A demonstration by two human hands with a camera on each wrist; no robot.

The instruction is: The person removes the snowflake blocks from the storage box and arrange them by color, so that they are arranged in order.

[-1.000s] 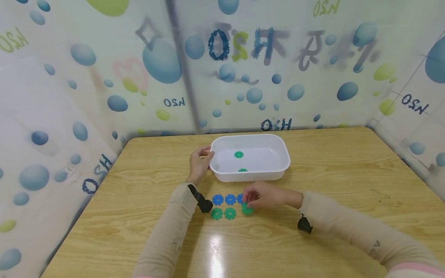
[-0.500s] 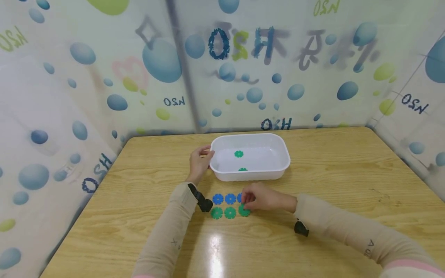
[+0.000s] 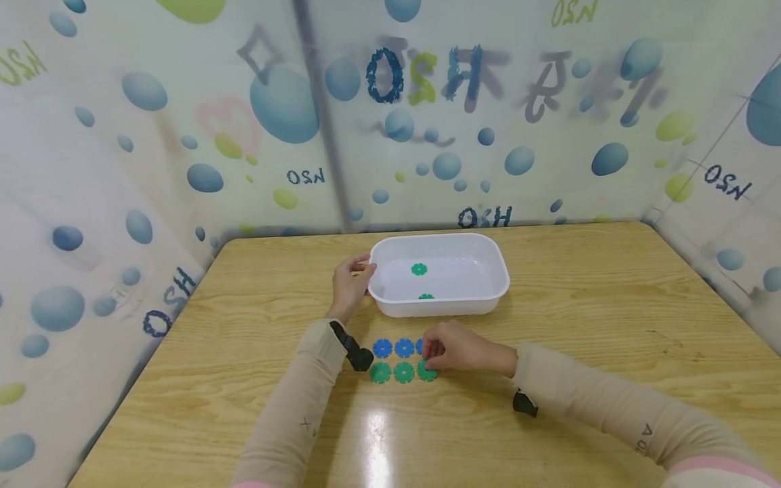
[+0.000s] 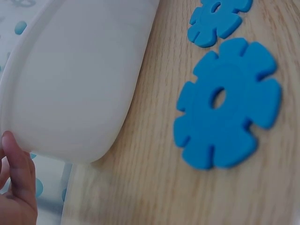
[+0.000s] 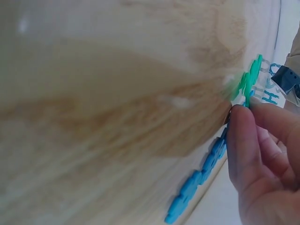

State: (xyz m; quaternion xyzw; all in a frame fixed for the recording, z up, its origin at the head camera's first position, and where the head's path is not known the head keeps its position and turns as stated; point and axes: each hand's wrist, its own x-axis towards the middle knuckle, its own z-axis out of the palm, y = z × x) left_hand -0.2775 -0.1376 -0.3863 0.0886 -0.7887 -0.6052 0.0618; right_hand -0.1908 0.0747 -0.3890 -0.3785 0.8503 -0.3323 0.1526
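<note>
My left hand [image 3: 349, 287] grips the left rim of a white plastic basin [image 3: 439, 308], thumb on top. In the left wrist view its fingertips show at the basin's edge. On the table before the basin lie two rows of notched plastic snowflake discs: blue discs [image 3: 404, 348] behind, green discs [image 3: 403, 373] in front. My right hand [image 3: 462, 348] pinches the third green disc [image 3: 428, 371] at the right end of the front row, and partly covers the blue one behind it. The right wrist view shows thumb and forefinger together at a green disc [image 5: 247, 85].
Inside the basin are two more green discs, one on the floor [image 3: 419, 269] and one half hidden behind the front wall [image 3: 426, 296]. The wooden table [image 3: 610, 291] meets a patterned wall covering [image 3: 525, 183] at its back edge.
My right hand has moved slightly left, bringing the green disc into line with the other two in the front row. My left hand keeps its grip on the basin.
</note>
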